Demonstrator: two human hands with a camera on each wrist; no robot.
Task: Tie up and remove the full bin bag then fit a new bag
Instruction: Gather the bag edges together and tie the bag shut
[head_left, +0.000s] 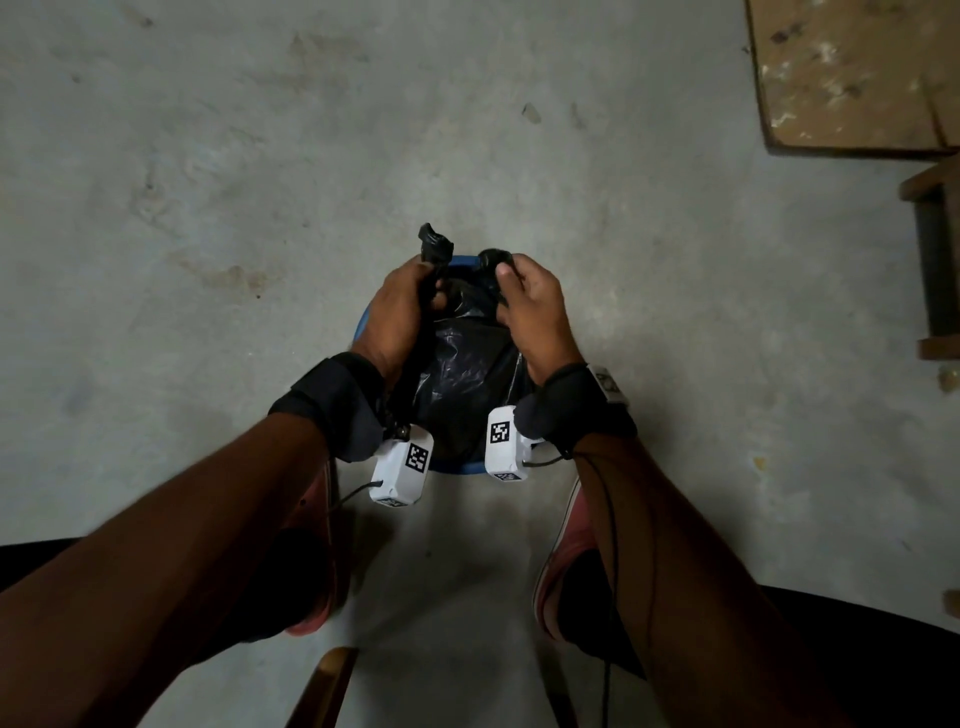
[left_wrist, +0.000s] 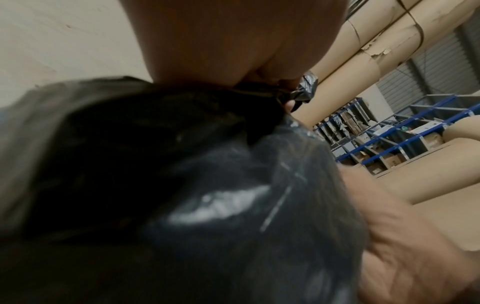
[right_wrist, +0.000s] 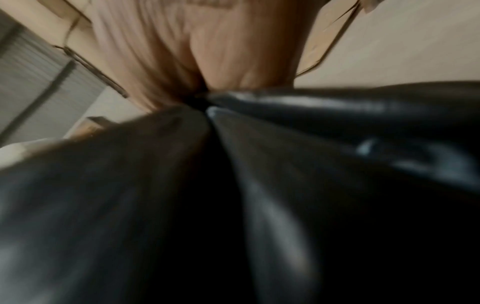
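Observation:
A full black bin bag (head_left: 462, 369) sits in a blue bin (head_left: 363, 322) on the concrete floor between my feet. My left hand (head_left: 400, 306) grips one gathered corner of the bag, and its twisted end (head_left: 434, 241) sticks up past my fist. My right hand (head_left: 530, 296) pinches the other gathered corner (head_left: 491, 258) between thumb and fingers. Glossy bag plastic (left_wrist: 207, 185) fills the left wrist view below my palm (left_wrist: 221, 41). The right wrist view is blurred, with bag folds (right_wrist: 285, 164) bunched under my fingers (right_wrist: 207, 51).
My red shoes (head_left: 317, 545) stand either side of the bin. A wooden board (head_left: 841, 73) and a wooden frame (head_left: 935, 260) lie at the right. A chair edge (head_left: 327, 686) shows at the bottom. Large cardboard rolls (left_wrist: 389, 51) and blue shelving (left_wrist: 389, 139) stand beyond.

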